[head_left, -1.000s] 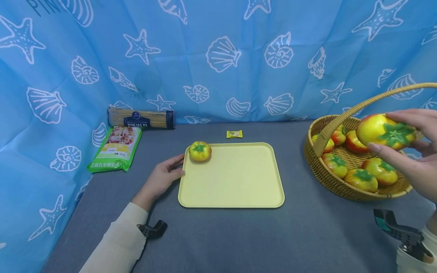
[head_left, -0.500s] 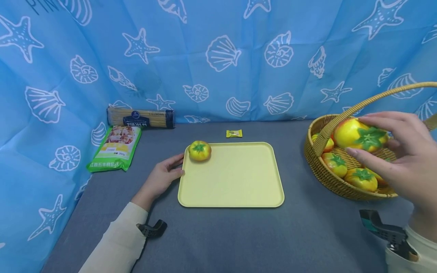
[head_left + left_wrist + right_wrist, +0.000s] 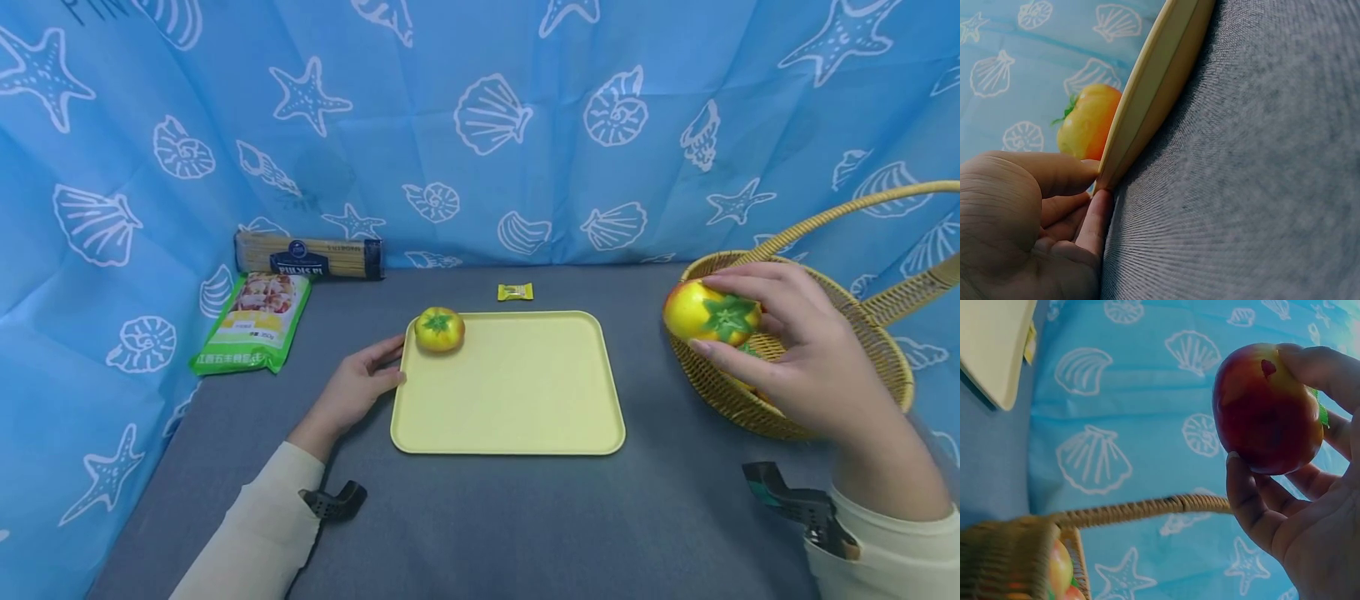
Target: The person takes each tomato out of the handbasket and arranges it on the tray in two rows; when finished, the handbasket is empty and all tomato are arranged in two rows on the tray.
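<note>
My right hand [image 3: 806, 346] holds a yellow-and-red tomato [image 3: 693, 312] with a green star-shaped calyx, between thumb and fingertips. It is raised over the left rim of a wicker basket [image 3: 708, 387]; in the right wrist view the held tomato [image 3: 1260, 419] shows its red underside. More tomatoes sit in the basket, mostly hidden by the hand. At the left edge of a pale yellow tray [image 3: 525, 392], my left hand [image 3: 356, 387] pinches the rim, thumb and fingers on it in the left wrist view. Another tomato [image 3: 438, 331] rests in the tray's far left corner.
A small yellow wrapped candy [image 3: 515, 292] lies behind the tray. At the back left are a spaghetti pack [image 3: 330, 258] and a green-and-white food bag [image 3: 255, 325]. The basket's tall handle [image 3: 847, 204] arches up at the right. A blue shell-print curtain [image 3: 555, 167] hangs behind.
My right hand has carried its tomato leftward across the basket, from the right side to the left rim, and slightly lower. My left hand, the tray and its tomato have stayed put.
</note>
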{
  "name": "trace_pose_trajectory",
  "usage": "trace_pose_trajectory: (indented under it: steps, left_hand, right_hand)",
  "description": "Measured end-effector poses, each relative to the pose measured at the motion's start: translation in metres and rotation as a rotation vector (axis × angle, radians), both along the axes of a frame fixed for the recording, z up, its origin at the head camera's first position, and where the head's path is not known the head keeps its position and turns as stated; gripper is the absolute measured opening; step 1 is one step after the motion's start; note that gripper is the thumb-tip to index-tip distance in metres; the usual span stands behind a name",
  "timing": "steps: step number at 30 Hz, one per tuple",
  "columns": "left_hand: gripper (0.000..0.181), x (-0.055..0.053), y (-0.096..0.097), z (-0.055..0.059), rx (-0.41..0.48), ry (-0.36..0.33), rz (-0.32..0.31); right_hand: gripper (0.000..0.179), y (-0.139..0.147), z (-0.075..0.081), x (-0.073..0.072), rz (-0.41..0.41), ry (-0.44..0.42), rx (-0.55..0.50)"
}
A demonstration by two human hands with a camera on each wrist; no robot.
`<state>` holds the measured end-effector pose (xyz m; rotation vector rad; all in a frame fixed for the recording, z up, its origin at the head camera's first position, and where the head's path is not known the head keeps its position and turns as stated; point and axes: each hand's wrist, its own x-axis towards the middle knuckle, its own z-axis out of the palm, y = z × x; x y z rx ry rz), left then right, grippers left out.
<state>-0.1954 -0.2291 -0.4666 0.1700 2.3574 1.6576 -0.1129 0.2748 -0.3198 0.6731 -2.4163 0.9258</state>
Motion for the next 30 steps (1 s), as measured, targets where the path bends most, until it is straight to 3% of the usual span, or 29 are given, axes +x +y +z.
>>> trace_pose_trajectory:
  steps: [2, 9, 20, 24, 30]
  left_hand:
    - [0.066, 0.000, 0.000, 0.000, -0.003, -0.001, 0.003]
    - [0.066, 0.001, -0.002, 0.003, -0.008, 0.009, 0.001]
    - [0.066, 0.000, -0.003, 0.006, -0.020, 0.016, 0.004]
    - [0.066, 0.000, -0.003, 0.005, -0.032, 0.013, 0.005]
    - [0.065, 0.002, 0.001, 0.002, -0.038, 0.018, 0.011]
  right_hand:
    - [0.077, -0.006, -0.003, -0.002, 0.007, -0.030, -0.013]
    - [0.071, -0.028, -0.019, -0.012, 0.056, -0.072, -0.023]
    - [0.059, -0.079, -0.056, -0.030, 0.269, -0.164, -0.053]
    - [0.056, -0.092, -0.064, -0.036, 0.291, -0.205, -0.051]
    - [0.053, -0.114, -0.067, -0.056, 0.297, -0.339, -0.047]
